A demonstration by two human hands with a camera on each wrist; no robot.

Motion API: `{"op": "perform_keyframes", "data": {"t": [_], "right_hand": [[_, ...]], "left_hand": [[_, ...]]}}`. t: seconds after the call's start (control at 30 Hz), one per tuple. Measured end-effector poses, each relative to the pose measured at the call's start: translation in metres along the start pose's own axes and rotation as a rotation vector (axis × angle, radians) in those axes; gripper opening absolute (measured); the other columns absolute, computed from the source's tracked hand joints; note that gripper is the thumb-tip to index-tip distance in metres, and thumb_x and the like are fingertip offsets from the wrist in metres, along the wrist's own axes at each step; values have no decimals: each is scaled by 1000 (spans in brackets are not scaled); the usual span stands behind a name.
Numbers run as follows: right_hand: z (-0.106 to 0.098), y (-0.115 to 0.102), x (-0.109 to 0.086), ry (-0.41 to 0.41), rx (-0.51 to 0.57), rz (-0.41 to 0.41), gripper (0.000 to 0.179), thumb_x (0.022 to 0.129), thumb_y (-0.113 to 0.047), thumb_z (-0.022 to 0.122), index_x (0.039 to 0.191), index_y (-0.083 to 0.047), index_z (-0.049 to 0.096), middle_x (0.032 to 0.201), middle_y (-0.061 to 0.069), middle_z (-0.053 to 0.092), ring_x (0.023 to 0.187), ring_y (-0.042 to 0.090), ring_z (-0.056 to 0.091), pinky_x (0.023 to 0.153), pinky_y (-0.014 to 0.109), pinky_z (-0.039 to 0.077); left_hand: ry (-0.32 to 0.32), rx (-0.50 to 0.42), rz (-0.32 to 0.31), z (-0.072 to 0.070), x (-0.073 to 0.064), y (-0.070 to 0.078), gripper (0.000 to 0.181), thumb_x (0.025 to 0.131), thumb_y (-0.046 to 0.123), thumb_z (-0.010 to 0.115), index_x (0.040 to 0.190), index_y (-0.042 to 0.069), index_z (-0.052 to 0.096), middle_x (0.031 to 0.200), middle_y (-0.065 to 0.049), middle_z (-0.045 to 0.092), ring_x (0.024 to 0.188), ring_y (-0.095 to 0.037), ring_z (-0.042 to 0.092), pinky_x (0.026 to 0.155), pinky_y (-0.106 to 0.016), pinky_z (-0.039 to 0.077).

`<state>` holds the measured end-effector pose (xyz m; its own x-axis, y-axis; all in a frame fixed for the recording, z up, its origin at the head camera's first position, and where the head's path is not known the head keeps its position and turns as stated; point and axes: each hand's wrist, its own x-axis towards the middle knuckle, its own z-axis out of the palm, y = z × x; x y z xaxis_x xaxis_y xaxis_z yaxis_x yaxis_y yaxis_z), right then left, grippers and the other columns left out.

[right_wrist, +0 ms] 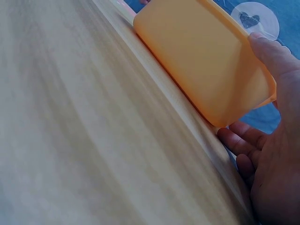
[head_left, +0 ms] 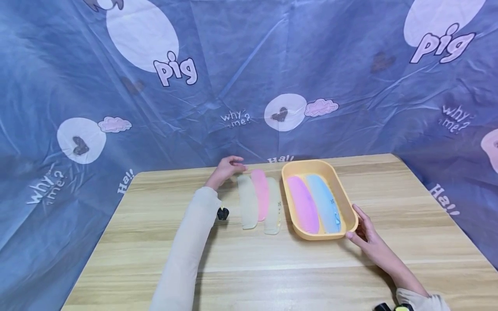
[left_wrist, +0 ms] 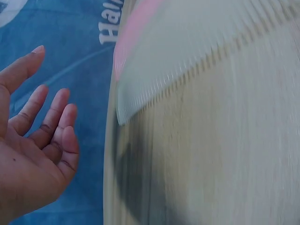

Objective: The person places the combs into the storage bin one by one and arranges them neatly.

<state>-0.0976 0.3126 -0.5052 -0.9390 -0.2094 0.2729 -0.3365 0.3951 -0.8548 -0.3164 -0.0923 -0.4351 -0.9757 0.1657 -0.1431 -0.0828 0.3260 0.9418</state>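
Three combs lie side by side on the table: a pale green comb (head_left: 248, 203), a pink comb (head_left: 261, 194) and a second pale green comb (head_left: 273, 211). My left hand (head_left: 227, 170) hovers at the far end of the leftmost one, holding nothing; its fingers (left_wrist: 60, 110) are loosely bent in the left wrist view. To the right stands a yellow tray (head_left: 339, 190) with a purple-pink comb (head_left: 303, 205) and a blue comb (head_left: 324, 203) inside. My right hand (head_left: 367, 239) grips the tray's near right corner, thumb (right_wrist: 272, 51) at the rim and fingers round the side.
The wooden table (head_left: 272, 276) extends towards me and to both sides. Behind its far edge hangs a blue printed cloth (head_left: 218, 69), which also runs along the left and right. A small black device (head_left: 222, 213) sits at my left wrist.
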Motion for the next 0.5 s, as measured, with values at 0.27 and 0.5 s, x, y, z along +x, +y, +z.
{"op": "perform_keyframes", "data": {"t": [0.27, 0.5], "right_hand": [[-1, 2, 1, 1, -3, 12, 80, 93, 3, 55, 155, -11, 6, 129, -34, 32, 111, -19, 40, 85, 0, 34], [0, 1, 1, 2, 13, 4, 80, 93, 5, 55, 155, -9, 6, 129, -34, 33, 112, -20, 40, 86, 0, 34]], "left_hand": [[-19, 25, -23, -10, 0, -10, 51, 86, 6, 69, 134, -3, 51, 120, -21, 61, 103, -23, 61, 102, -42, 46], [-78, 109, -62, -13, -3, -17, 57, 85, 15, 72, 136, 0, 51, 122, -19, 61, 109, -26, 59, 100, -35, 45]]}}
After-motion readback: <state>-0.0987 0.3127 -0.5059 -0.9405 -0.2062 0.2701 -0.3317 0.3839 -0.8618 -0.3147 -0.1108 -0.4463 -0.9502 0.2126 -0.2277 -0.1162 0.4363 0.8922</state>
